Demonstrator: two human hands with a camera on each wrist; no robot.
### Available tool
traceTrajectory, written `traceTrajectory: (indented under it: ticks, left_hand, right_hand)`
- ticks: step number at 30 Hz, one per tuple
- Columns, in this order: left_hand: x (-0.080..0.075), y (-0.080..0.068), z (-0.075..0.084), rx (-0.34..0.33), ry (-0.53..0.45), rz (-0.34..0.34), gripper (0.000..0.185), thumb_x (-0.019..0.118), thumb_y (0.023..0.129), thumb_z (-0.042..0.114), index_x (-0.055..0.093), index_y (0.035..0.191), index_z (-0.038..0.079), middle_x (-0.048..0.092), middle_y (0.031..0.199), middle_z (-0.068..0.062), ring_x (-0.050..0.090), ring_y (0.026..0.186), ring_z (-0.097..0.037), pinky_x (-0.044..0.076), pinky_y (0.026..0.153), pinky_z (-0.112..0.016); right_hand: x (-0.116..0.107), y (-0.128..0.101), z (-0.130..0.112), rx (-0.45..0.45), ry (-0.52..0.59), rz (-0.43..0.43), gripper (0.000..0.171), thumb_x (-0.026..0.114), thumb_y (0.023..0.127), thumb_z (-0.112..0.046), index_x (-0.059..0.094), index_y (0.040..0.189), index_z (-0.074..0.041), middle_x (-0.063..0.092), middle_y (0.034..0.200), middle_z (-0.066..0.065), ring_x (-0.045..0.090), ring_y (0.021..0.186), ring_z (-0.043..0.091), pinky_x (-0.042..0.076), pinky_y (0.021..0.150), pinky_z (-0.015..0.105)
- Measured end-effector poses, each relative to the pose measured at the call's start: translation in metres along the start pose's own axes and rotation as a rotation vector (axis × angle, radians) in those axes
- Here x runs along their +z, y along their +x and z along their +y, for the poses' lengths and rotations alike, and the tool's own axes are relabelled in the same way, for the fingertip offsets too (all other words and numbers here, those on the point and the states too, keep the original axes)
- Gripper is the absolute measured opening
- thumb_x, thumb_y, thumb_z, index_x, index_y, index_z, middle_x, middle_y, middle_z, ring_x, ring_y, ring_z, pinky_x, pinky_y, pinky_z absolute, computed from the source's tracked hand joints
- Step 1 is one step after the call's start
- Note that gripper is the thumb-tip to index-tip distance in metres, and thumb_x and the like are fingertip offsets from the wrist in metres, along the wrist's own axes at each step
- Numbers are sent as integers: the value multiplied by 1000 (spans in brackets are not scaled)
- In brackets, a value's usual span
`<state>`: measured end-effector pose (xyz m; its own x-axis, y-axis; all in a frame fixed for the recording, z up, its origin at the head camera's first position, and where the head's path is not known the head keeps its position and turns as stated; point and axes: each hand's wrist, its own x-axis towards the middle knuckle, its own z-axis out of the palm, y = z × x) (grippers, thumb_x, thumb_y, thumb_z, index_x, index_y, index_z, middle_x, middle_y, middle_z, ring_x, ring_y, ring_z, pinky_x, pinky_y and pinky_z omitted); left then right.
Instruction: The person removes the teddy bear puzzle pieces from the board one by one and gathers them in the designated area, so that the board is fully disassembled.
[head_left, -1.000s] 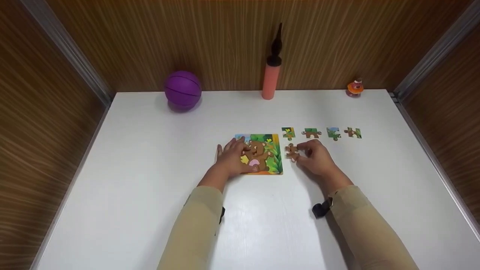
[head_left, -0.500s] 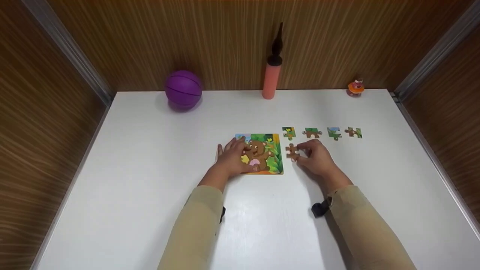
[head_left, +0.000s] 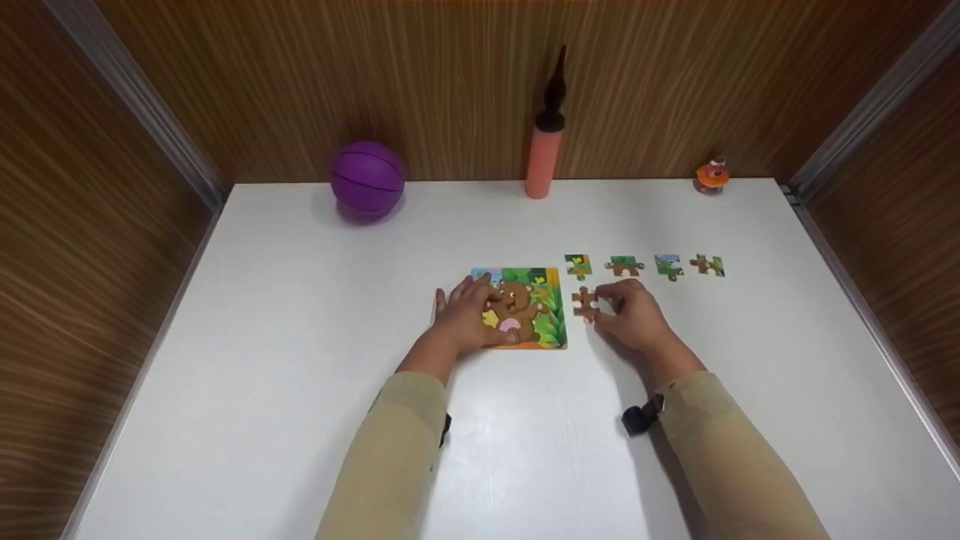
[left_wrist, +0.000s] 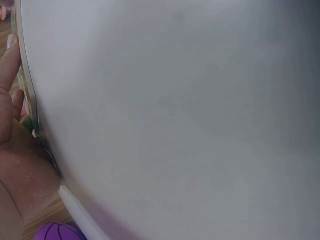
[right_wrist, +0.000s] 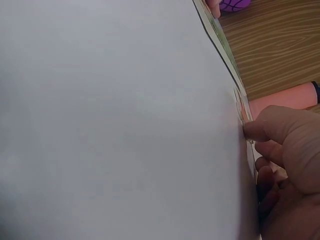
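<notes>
A bear picture puzzle (head_left: pixel 525 307) lies on the white table. My left hand (head_left: pixel 459 319) rests over its left part, thumb near the bottom edge and fingers spread across it, hiding what is underneath. Just right of the puzzle, my right hand (head_left: pixel 636 311) pinches the right side of a brown puzzle piece (head_left: pixel 584 304) between thumb and forefinger; the piece is apart from the picture. In the left wrist view, the left hand (left_wrist: pixel 20 165) shows at the left edge. The right wrist view has the right hand (right_wrist: pixel 290 155) low over the table, its piece barely visible edge-on.
Several loose puzzle pieces (head_left: pixel 624 266) lie in a row behind my right hand. Farther back stand a purple ball (head_left: pixel 367 180), a pink hand pump (head_left: pixel 544 161) with a black top, and a small figurine (head_left: pixel 712 175). Wood-grain walls (head_left: pixel 450 90) enclose the table.
The brown piece has turned slightly and shifted a touch to the right between the right fingertips. The left hand and puzzle stay in place.
</notes>
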<state>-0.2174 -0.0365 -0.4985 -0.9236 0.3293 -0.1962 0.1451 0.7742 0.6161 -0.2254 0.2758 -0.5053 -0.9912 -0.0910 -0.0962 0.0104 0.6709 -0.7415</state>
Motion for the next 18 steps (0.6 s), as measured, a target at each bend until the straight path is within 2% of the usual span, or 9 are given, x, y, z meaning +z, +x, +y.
traceTrajectory:
  ticks: [3,7,11,14,16,18]
  left_hand:
    - [1,0,0,0,0,0,73,88,85,50,55,142,17,18,177,2,5,164,-26,-12,126,-60]
    - [0,0,0,1,-1,-2,75,87,86,50,55,145,16,18,177,1,5,164,-26,-12,126,-59]
    - [-1,-1,-1,-6,-7,0,73,87,87,48,55,144,17,17,177,2,4,164,-26,-13,126,-58]
    - [-1,0,-1,0,-7,4,70,87,87,46,55,142,18,17,177,1,4,164,-26,-13,126,-59]
    - [0,0,-1,12,-3,4,68,87,88,45,55,142,18,18,177,1,5,164,-27,-12,126,-60]
    - [1,1,-1,13,-2,2,68,87,88,45,55,142,18,18,177,1,5,164,-27,-12,126,-61]
  right_hand:
    - [0,-1,-2,49,57,4,50,74,94,-5,60,141,5,56,137,24,54,122,36,48,106,48]
    - [1,-2,-9,109,145,25,53,74,93,-10,60,142,4,55,131,21,49,116,31,45,96,40]
    - [6,-1,-19,99,161,55,52,75,95,-19,61,138,6,57,124,22,50,109,30,45,89,39]
    - [13,-2,-25,85,126,124,49,75,97,-22,62,135,7,56,133,24,51,117,33,47,99,44]
    - [18,-4,-30,69,102,183,46,74,97,-21,63,132,8,51,145,27,48,132,37,43,112,47]
    - [24,-7,-35,33,81,232,43,73,97,-19,65,130,7,45,154,29,43,143,41,39,118,51]
